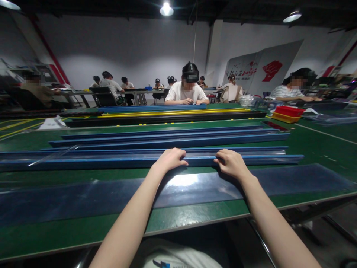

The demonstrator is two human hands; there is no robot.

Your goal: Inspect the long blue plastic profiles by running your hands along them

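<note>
A long blue channel strip [206, 160] lies across the green table in front of me, with clear film showing in its trough. My left hand [171, 159] is curled over its near wall, thumb on the near side and fingers reaching inside. Farther right, my right hand [230, 162] grips the same wall in a like way, its fingertips partly hidden. Between my forearms and under them, a long clear plastic sheet [184, 190] lies flat along the table's near side. A thin clear strip [55, 154] rests slantwise over the channel at the left.
More blue channel strips [167, 141] lie behind, then black and yellow strips [173, 113]. A red and yellow bin [288, 114] stands at the right; a dark red flat object [275, 126] lies nearer. A co-worker [187, 89] sits opposite. The table's near edge [200, 226] runs below my forearms.
</note>
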